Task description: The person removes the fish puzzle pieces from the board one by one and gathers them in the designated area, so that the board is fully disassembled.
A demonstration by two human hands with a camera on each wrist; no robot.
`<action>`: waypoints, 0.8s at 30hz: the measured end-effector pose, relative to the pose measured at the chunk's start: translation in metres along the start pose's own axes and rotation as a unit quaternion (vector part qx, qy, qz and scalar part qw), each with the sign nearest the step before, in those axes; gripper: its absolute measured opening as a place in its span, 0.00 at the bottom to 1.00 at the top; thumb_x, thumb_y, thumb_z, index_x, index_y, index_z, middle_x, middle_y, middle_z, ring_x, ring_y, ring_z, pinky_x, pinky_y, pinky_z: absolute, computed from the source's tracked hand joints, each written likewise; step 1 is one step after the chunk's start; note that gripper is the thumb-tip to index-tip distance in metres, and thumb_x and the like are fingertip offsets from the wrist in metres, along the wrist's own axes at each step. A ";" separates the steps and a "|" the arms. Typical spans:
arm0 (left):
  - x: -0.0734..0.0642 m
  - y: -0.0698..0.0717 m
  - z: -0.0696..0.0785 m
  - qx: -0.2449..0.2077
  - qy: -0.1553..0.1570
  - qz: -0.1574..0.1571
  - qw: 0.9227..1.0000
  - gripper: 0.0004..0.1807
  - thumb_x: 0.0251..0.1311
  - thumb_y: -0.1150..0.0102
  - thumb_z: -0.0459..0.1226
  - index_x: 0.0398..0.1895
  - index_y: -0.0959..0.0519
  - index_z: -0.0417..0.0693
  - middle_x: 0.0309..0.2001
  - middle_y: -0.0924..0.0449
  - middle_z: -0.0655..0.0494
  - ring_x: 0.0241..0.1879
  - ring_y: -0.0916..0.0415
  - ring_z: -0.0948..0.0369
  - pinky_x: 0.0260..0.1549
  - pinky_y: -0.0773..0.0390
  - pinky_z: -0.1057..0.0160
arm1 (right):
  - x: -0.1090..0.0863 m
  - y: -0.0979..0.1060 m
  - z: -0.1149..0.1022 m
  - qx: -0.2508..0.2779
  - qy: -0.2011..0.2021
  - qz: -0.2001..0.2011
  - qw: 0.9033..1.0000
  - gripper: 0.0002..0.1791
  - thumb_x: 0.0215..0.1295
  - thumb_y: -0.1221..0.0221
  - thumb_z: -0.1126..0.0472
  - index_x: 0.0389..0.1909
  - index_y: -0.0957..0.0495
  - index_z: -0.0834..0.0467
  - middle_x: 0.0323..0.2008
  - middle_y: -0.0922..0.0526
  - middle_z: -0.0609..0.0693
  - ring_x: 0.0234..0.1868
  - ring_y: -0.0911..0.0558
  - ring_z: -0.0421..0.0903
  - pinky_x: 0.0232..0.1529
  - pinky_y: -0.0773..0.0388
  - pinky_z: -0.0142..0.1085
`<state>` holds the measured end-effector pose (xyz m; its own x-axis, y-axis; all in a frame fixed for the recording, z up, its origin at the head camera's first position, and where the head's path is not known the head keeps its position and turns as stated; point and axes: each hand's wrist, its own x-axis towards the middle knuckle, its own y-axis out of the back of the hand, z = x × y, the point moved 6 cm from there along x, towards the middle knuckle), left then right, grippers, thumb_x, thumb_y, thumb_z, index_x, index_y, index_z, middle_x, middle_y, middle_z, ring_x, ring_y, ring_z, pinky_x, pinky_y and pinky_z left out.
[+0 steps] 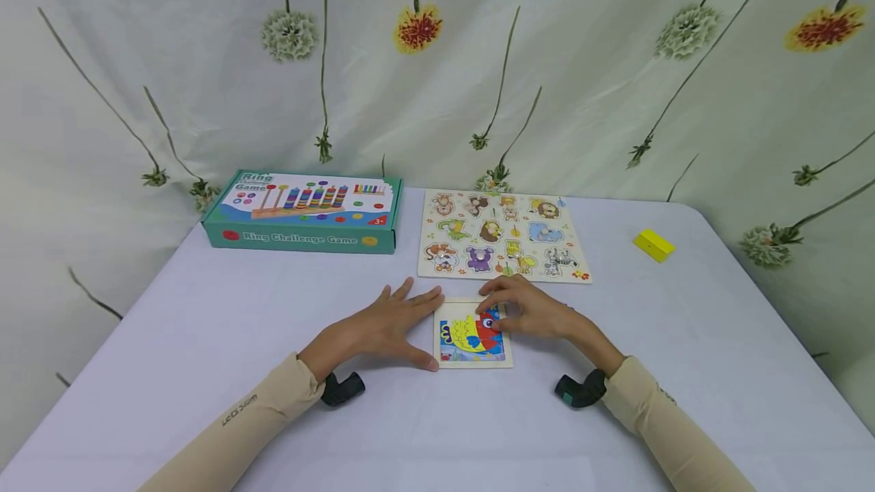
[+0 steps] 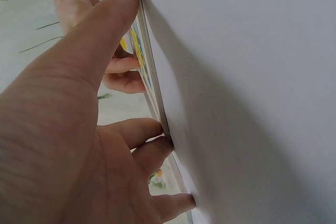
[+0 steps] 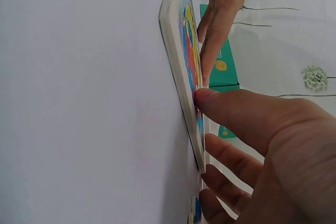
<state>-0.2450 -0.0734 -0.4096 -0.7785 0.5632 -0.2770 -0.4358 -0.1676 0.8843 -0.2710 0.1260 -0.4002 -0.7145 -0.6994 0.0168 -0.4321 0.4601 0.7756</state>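
A small square picture puzzle (image 1: pixel 472 364) in a pale wooden frame lies flat on the table. Its picture shows a yellow, red and blue creature with a large round eye. My left hand (image 1: pixel 390 325) is spread along the left side, its thumb at the near corner and forefinger at the far one. Bent over the upper right part, my right hand (image 1: pixel 536 311) pinches a puzzle piece (image 1: pixel 488 320) with the eye on it between thumb and forefinger. In the right wrist view its thumb (image 3: pixel 231 106) touches the picture; the hand hides the frame's far right corner.
Behind the puzzle lies an animal peg board (image 1: pixel 502 238). A green ring game box (image 1: pixel 304 211) stands at the back left, and a yellow block (image 1: pixel 654 245) sits at the back right. A small blue-topped piece (image 3: pixel 195 209) shows below the right fingers.
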 end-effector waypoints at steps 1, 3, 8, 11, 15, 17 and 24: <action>0.000 0.000 0.000 0.000 0.000 0.000 1.000 0.57 0.43 0.34 0.65 0.75 0.47 0.57 0.76 0.54 0.63 0.75 0.71 0.45 0.69 0.68 0.37 | 0.000 0.000 0.000 0.000 0.000 0.000 1.000 0.15 0.58 0.37 0.65 0.46 0.16 0.49 0.58 0.26 0.53 0.62 0.35 0.55 0.62 0.38 0.56; 0.000 0.000 0.000 -0.001 0.000 -0.001 1.000 0.57 0.43 0.34 0.65 0.75 0.47 0.57 0.76 0.55 0.62 0.75 0.72 0.45 0.69 0.68 0.37 | 0.000 0.000 0.000 0.000 0.001 0.000 1.000 0.15 0.58 0.37 0.65 0.46 0.16 0.49 0.58 0.26 0.53 0.62 0.35 0.55 0.62 0.38 0.56; -0.001 0.001 0.001 0.001 0.004 -0.001 1.000 0.57 0.43 0.34 0.65 0.76 0.48 0.58 0.76 0.55 0.63 0.75 0.71 0.46 0.69 0.67 0.38 | 0.000 0.001 -0.002 -0.003 0.007 0.004 1.000 0.14 0.58 0.37 0.65 0.44 0.16 0.50 0.58 0.26 0.54 0.61 0.34 0.55 0.62 0.38 0.56; -0.002 0.002 0.002 0.004 0.007 0.000 1.000 0.57 0.43 0.34 0.65 0.76 0.47 0.58 0.76 0.55 0.64 0.75 0.71 0.46 0.70 0.66 0.39 | 0.000 0.001 -0.003 -0.002 0.004 0.006 1.000 0.13 0.58 0.37 0.65 0.44 0.17 0.50 0.58 0.26 0.54 0.61 0.35 0.55 0.61 0.38 0.55; -0.003 0.003 0.002 0.006 0.008 0.001 1.000 0.57 0.43 0.33 0.65 0.75 0.47 0.58 0.76 0.55 0.64 0.75 0.71 0.46 0.70 0.66 0.40 | 0.000 0.001 -0.004 0.002 -0.004 0.007 1.000 0.12 0.58 0.37 0.65 0.43 0.17 0.50 0.58 0.26 0.53 0.61 0.35 0.54 0.61 0.37 0.54; -0.003 0.003 0.002 0.007 0.008 0.002 1.000 0.57 0.42 0.33 0.65 0.75 0.47 0.58 0.76 0.55 0.64 0.75 0.70 0.46 0.70 0.66 0.40 | 0.000 0.001 -0.004 0.003 -0.006 0.007 1.000 0.12 0.58 0.37 0.65 0.43 0.17 0.50 0.58 0.26 0.53 0.61 0.35 0.54 0.61 0.37 0.54; -0.003 0.003 0.003 0.007 0.011 0.001 1.000 0.57 0.42 0.33 0.65 0.75 0.47 0.58 0.76 0.54 0.64 0.75 0.70 0.46 0.70 0.66 0.39 | 0.001 0.000 -0.002 0.013 -0.010 0.007 1.000 0.12 0.58 0.36 0.65 0.41 0.17 0.48 0.58 0.26 0.53 0.62 0.36 0.54 0.62 0.38 0.55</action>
<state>-0.2424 -0.0729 -0.4049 -0.7895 0.5444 -0.2834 -0.4279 -0.1572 0.8901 -0.2706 0.1248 -0.3988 -0.7315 -0.6817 0.0138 -0.4360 0.4833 0.7592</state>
